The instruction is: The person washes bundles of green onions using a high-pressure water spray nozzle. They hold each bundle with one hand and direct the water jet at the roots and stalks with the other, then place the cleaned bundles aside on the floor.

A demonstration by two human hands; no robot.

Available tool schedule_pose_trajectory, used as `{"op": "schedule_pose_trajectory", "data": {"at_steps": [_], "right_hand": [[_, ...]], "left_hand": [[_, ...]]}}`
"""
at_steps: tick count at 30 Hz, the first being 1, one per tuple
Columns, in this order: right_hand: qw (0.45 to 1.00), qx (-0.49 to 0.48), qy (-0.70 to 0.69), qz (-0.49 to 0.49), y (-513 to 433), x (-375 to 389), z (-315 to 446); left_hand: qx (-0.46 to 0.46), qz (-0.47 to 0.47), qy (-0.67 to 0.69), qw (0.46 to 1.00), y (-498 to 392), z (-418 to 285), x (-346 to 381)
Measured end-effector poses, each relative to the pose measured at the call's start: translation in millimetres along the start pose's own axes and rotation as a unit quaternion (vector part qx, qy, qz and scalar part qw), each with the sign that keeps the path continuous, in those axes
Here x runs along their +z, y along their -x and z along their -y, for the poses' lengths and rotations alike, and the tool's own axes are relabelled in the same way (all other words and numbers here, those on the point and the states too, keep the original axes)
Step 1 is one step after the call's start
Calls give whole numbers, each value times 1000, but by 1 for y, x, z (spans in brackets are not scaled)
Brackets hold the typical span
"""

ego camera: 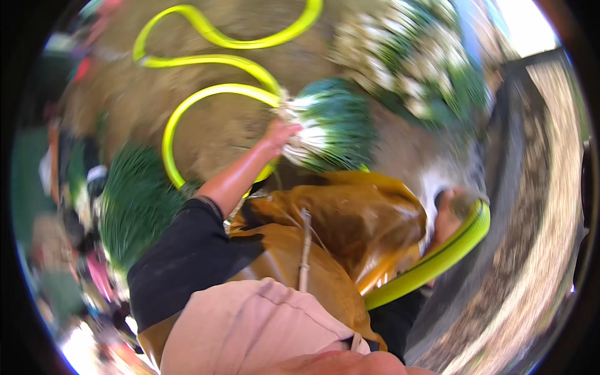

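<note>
At the middle, a large bunch of green onions point(337, 131) lies on its side, with white root ends to the left and green leaves to the right. My left hand point(282, 133) grips it at the white ends. Off to the right, my right hand point(447, 213) holds the end of a yellow-green hose point(431, 272), partly hidden behind it. White spray, blurred, shows just beyond that hand. An orange-brown waterproof apron point(347, 220) covers my lap.
The hose loops over the wet brown ground point(225, 126). More green onions are piled point(412, 61) at the upper right, and a green-leaved bundle point(136, 206) lies at left. A dark-edged ledge point(511, 154) runs along the right. Blurred items fill the far left.
</note>
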State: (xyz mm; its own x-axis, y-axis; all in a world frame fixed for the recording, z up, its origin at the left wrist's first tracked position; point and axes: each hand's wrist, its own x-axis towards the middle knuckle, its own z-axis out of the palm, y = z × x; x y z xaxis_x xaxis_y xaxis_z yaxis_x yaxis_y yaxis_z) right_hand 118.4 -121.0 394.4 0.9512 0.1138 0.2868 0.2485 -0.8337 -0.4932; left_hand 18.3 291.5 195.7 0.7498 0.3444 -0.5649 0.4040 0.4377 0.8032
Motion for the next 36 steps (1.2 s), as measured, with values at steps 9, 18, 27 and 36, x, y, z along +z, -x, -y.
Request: {"op": "schedule_pose_trajectory", "data": {"at_steps": [9,18,27,36], "right_hand": [[998,-42,49,24,-15,14,-12],[997,-71,7,18,-23,10,20],[968,-92,-232,9,-6,14,88],[908,-233,-346,35,13,9,178]], "left_hand": [[118,-222,-9,968,259,-129,-152],[1,-757,-234,610,594,-115,-491],[-184,-777,-263,541,344,58,-300],[-61,-549,-267,790,206,84,-233]]}}
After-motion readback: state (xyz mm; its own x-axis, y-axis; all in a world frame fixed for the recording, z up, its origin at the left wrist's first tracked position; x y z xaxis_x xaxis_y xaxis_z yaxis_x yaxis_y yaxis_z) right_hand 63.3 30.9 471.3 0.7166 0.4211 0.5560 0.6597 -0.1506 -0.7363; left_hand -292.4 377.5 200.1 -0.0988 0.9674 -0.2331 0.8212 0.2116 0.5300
